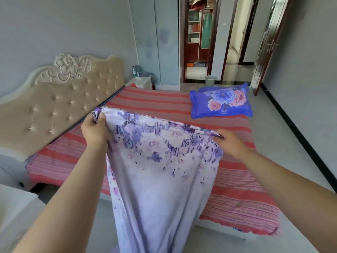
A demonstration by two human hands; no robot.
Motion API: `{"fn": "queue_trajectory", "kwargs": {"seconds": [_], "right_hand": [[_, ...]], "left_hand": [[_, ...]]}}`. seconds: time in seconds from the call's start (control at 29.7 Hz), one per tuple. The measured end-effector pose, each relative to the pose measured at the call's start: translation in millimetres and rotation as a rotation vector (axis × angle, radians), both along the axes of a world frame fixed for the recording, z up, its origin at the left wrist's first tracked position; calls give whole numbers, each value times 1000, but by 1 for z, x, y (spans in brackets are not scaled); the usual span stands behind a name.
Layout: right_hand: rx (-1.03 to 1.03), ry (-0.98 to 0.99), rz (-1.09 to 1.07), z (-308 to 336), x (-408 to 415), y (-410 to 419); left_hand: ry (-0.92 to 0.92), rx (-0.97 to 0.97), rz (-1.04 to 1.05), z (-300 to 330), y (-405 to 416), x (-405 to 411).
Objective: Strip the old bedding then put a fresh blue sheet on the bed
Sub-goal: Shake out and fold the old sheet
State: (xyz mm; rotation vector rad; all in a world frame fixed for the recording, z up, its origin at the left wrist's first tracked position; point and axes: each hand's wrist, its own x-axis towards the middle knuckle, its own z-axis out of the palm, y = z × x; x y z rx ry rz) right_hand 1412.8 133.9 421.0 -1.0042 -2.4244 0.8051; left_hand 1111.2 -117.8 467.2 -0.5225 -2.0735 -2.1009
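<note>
Both hands (94,130) (230,143) pinch purple floral sheet (160,170) above bed (237,189).

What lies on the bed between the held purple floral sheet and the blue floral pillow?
Only bare red striped bed cover separates the purple floral sheet from the blue floral pillow, per the head view.

The sheet (160,170) you hold up is pale lilac, almost white toward its lower part, printed with purple and violet flowers and dark violet stems that crowd near the top edge. Under it, the bed cover (237,194) is striped in red, pink and fine whitish lines. The pillow (221,101) on it is vivid blue with large blue and pink blooms. The headboard (60,99) is beige and tufted, its carved crest cream-white. Your walls are soft grey, the door frame (185,42) dark reddish brown, the bin (210,80) pale grey-green.
</note>
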Motion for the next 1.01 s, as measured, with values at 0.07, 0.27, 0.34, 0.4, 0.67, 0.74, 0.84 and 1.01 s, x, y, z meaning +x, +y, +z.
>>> {"fn": "queue_trajectory", "kwargs": {"seconds": [0.07,0.27,0.34,0.4,0.67,0.74,0.84,1.01], "right_hand": [[4,139,-61,15,20,-2],[143,407,-97,100,50,-26],[234,419,-126,125,53,-28],[308,495,-185,141,55,-34],[358,-98,-187,162,53,-47],[378,-85,-266,149,47,-49],[371,26,-363,146,39,-51],[235,-108,-286,146,33,-44]], "left_hand": [[-14,7,-44,-4,1,9],[198,195,24,81,0,32],[329,282,136,102,-3,39],[463,325,267,107,-10,50],[-57,-360,-31,47,-15,27],[95,-63,108,64,-16,30],[306,104,57,106,-11,30],[368,13,-99,132,-3,8]]}}
